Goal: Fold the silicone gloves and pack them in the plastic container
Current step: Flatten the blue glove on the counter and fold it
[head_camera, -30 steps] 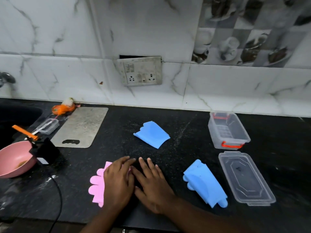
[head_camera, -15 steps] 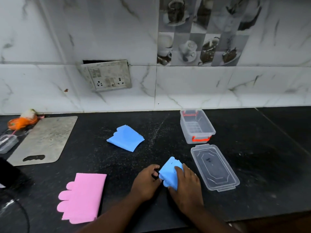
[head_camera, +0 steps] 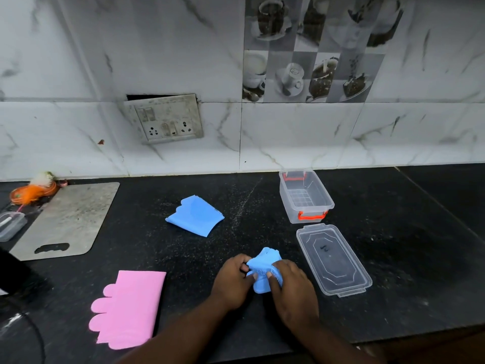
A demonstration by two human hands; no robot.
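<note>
A blue silicone glove [head_camera: 263, 269] is gripped between the left hand [head_camera: 232, 281] and the right hand [head_camera: 294, 290], bunched up just above the black countertop [head_camera: 393, 245]; both hands are closed around it, thumbs pressed against its bristled face. Just to the right of the right hand a clear lid [head_camera: 333, 260] is laid flat on the countertop, and beyond that lid, farther from the hands, the open plastic container [head_camera: 305, 197] with orange latches is seen, nothing in it. The path from the hands to the container is crossed only by the lid. Ahead of the left hand and slightly to its left, a second blue glove [head_camera: 195, 215] is laid folded. To the left of the left hand, near the counter edge, a pink glove [head_camera: 128, 308] is laid flat. Farther left a grey cutting board [head_camera: 68, 219] is seen. A small dark mark is visible on the lid but cannot be read.
</note>
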